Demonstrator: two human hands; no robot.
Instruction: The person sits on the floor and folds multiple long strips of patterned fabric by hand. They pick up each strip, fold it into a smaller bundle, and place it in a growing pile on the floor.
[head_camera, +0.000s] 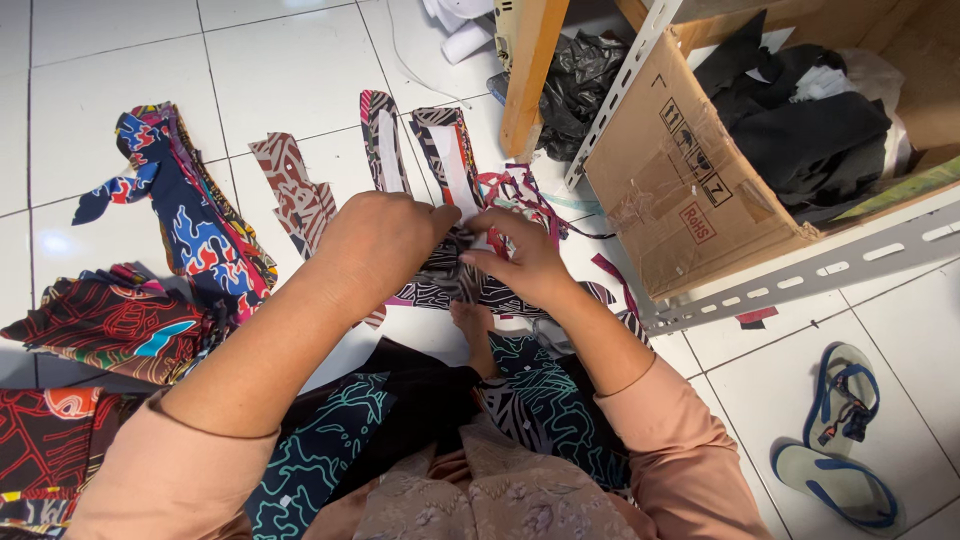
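Patterned strip (452, 272) pinched between left hand (385, 240) and right hand (525, 262)
Edges were probably being aligned; fabric was best kept taut, fingers clenched

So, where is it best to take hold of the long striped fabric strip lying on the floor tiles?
Pinch the striped fabric strip at its far end, coming from above. It lies flat on the floor tiles, and that end is clear of both hands; the near end runs behind the left hand.

Bright, even light, soft glare on white floor tiles (90, 240), sharp focus
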